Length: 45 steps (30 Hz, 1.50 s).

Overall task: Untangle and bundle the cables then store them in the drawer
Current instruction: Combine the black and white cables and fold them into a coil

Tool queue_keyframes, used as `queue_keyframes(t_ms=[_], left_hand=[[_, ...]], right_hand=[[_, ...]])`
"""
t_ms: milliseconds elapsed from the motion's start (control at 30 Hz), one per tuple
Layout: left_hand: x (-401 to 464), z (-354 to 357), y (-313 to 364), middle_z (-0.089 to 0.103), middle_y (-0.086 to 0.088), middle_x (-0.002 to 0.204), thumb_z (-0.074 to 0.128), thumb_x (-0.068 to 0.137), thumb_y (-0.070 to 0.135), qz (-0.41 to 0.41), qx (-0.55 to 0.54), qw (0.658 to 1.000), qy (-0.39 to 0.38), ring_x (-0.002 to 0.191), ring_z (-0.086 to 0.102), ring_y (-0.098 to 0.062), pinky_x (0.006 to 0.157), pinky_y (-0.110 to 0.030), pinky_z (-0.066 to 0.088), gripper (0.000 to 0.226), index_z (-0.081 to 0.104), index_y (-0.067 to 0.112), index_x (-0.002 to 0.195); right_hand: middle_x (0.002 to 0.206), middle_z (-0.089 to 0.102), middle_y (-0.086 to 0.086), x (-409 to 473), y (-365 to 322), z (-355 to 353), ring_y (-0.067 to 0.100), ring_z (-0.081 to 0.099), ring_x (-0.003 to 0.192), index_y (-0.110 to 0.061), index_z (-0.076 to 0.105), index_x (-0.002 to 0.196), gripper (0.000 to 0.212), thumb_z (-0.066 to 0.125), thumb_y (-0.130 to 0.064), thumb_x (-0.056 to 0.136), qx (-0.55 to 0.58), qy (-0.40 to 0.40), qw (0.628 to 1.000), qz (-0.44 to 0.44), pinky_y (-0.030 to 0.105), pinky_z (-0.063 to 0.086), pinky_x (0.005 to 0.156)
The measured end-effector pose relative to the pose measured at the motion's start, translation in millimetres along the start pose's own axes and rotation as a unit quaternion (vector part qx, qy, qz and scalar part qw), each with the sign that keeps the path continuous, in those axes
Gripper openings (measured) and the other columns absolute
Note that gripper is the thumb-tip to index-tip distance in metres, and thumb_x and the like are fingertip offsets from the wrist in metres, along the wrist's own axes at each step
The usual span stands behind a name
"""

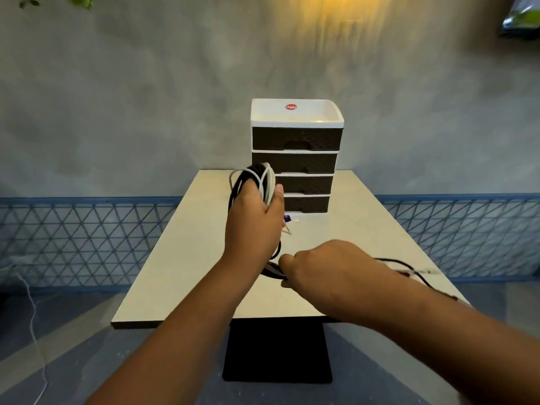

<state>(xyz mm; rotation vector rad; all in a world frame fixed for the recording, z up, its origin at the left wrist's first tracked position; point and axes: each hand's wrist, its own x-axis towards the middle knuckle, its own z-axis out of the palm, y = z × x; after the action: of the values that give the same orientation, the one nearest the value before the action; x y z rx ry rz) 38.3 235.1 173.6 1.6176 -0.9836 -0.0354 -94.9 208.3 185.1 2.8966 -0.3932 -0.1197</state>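
My left hand (254,220) is raised above the table and grips a coil of black and white cables (257,175), whose loops stick out over the fingers. A black strand hangs from that coil down to my right hand (318,273), which is curled round a black cable (271,271) low over the table. The rest of that black cable (409,268) trails to the right across the tabletop, blurred. The drawer unit (295,159), white-framed with several dark drawers, stands at the table's far end with all drawers closed.
The cream table (187,258) stands on a black pedestal base (277,352). A small purple and white object (289,219) lies in front of the drawer unit. A blue lattice fence (73,238) runs behind. A white cord (32,317) lies on the floor at left.
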Motion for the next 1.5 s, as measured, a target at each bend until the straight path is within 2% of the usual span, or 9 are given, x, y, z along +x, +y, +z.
queue_keyframes(t_ms=[167, 333, 500, 600, 733, 967, 1100, 1267, 1500], left_hand=[[6, -8, 4, 0.064, -0.006, 0.095, 0.054, 0.097, 0.031, -0.159, 0.015, 0.966, -0.202, 0.080, 0.062, -0.020, 0.073, -0.034, 0.051, 0.019, 0.055, 0.014, 0.105], [-10, -27, 8, 0.059, -0.017, 0.085, 0.043, 0.092, 0.003, -0.227, -0.180, 0.890, -0.351, 0.072, 0.058, -0.024, 0.062, -0.029, 0.050, 0.020, 0.062, 0.002, 0.091], [-18, -35, 8, 0.070, -0.017, 0.090, 0.049, 0.088, 0.050, -0.258, -0.334, 0.809, -0.410, 0.081, 0.067, -0.027, 0.074, -0.035, 0.053, 0.047, 0.077, 0.012, 0.084], [-16, -37, 0, 0.069, -0.017, 0.093, 0.065, 0.066, 0.075, -0.211, -0.386, 0.752, -0.491, 0.080, 0.068, -0.027, 0.076, -0.035, 0.056, 0.077, 0.073, 0.007, 0.102], [-16, -35, -4, 0.064, -0.010, 0.087, 0.084, 0.065, 0.036, -0.096, -0.336, 0.750, -0.562, 0.083, 0.063, -0.021, 0.076, -0.031, 0.053, 0.066, 0.060, -0.003, 0.112], [-21, -25, -5, 0.063, -0.004, 0.074, 0.071, 0.074, 0.002, -0.095, -0.251, 0.771, -0.578, 0.070, 0.061, -0.020, 0.075, -0.035, 0.053, 0.018, 0.065, 0.016, 0.084], [-24, -24, -13, 0.061, -0.007, 0.064, 0.068, 0.077, 0.010, -0.144, -0.220, 0.763, -0.590, 0.062, 0.059, -0.020, 0.073, -0.035, 0.051, 0.005, 0.064, 0.009, 0.080], [-32, -21, -11, 0.038, 0.001, 0.048, 0.062, 0.081, 0.013, -0.251, -0.279, 0.763, -0.526, 0.045, 0.045, -0.012, 0.063, -0.032, 0.052, 0.028, 0.055, 0.015, 0.054], [-33, -23, -18, 0.036, 0.006, 0.041, 0.065, 0.072, 0.011, -0.231, -0.455, 0.703, -0.495, 0.040, 0.044, -0.009, 0.060, -0.029, 0.049, 0.032, 0.035, 0.014, 0.066]], right_hand=[[0.104, 0.065, 0.000, 0, 16, -31, 0.011, 0.047, 0.068, -0.020, 0.056, 0.119, 0.026, 0.054, -0.035, 0.098, -0.024, 0.090, 0.987, -0.127, 0.021, 0.038, 0.054], [0.105, 0.062, -0.002, 0, 25, -37, 0.018, 0.059, 0.079, -0.022, 0.048, 0.110, 0.032, 0.058, -0.047, 0.092, 0.065, 0.145, 0.978, -0.134, 0.037, 0.051, 0.065], [0.107, 0.050, -0.011, -4, 31, -32, 0.005, 0.050, 0.079, -0.026, 0.049, 0.105, 0.038, 0.057, -0.057, 0.084, 0.135, 0.185, 0.964, -0.136, 0.019, 0.043, 0.060], [0.091, 0.043, -0.014, -9, 36, -33, 0.009, 0.044, 0.074, -0.031, 0.040, 0.092, 0.044, 0.057, -0.068, 0.075, 0.158, 0.201, 0.961, -0.105, 0.019, 0.039, 0.056], [0.088, 0.043, -0.015, -15, 41, -34, 0.012, 0.045, 0.078, -0.033, 0.037, 0.084, 0.045, 0.072, -0.056, 0.069, 0.218, 0.185, 0.956, -0.071, 0.023, 0.040, 0.059], [0.080, 0.056, -0.005, -21, 51, -25, 0.008, 0.054, 0.071, -0.019, 0.048, 0.089, 0.042, 0.086, -0.024, 0.071, 0.366, 0.105, 0.924, -0.035, 0.021, 0.046, 0.057], [0.095, 0.068, 0.012, -35, 60, -10, 0.032, 0.068, 0.081, -0.024, 0.044, 0.105, 0.044, 0.077, -0.009, 0.080, 0.503, -0.016, 0.864, -0.022, 0.054, 0.056, 0.068], [0.101, 0.047, -0.035, -39, 65, 14, 0.000, 0.055, 0.094, -0.044, 0.045, 0.111, 0.052, 0.080, -0.025, 0.077, 0.394, 0.091, 0.912, 0.066, 0.026, 0.055, 0.081], [0.119, 0.069, -0.005, -41, 59, 51, 0.014, 0.063, 0.115, -0.024, 0.055, 0.127, 0.051, 0.073, -0.017, 0.080, 0.676, 0.114, 0.725, 0.058, 0.034, 0.050, 0.099]])
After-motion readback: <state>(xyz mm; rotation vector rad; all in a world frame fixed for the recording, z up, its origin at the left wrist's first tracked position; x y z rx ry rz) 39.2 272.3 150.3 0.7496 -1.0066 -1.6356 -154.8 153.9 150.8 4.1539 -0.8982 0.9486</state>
